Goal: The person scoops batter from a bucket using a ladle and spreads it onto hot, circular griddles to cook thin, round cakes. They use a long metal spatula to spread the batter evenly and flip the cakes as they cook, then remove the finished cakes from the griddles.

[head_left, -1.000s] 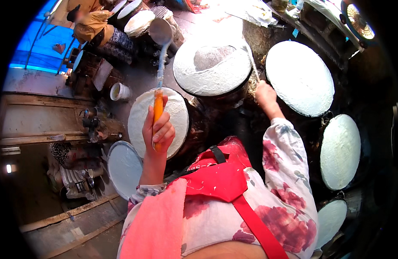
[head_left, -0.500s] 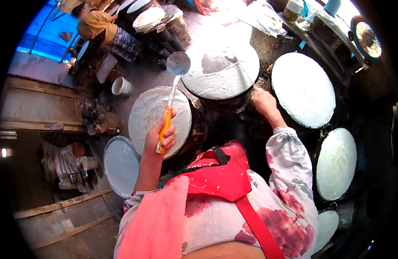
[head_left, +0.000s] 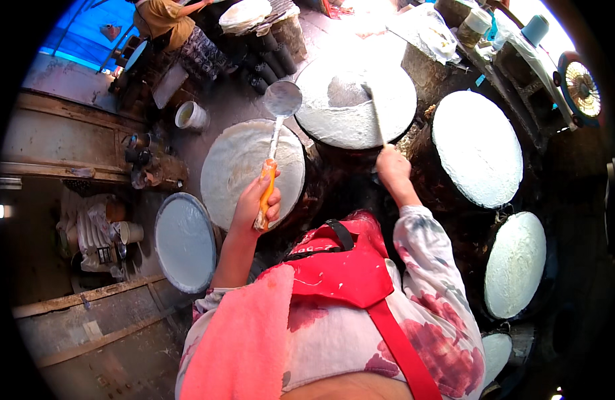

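Note:
My left hand [head_left: 257, 203] is closed round the orange handle of a ladle [head_left: 265, 190]. Its round metal bowl, smeared with white, points away from me, above the gap between two round pans. My right hand [head_left: 393, 170] grips a thin pale stick-like tool [head_left: 377, 117], whose far end reaches over the far middle pan [head_left: 321, 123]. White batter coats that pan apart from a greyer patch [head_left: 347, 91], and the tool's end is beside this patch. Under and beside the ladle sits the left pan [head_left: 231, 160], covered with a thin off-white sheet.
More round white-topped pans curve round me: two at right [head_left: 477, 150] [head_left: 517, 267], another low right [head_left: 497, 357]. A greyish pan [head_left: 184, 243] is at left. A white bucket [head_left: 191, 116], a fan [head_left: 581, 90] and stacked pale sheets [head_left: 245, 16] stand farther off. Another person [head_left: 164, 25] works at far left.
My right hand has moved left, nearer the far middle pan, and its tool now shows plainly over the batter. The left hand still holds the ladle up. The whole view has shifted slightly.

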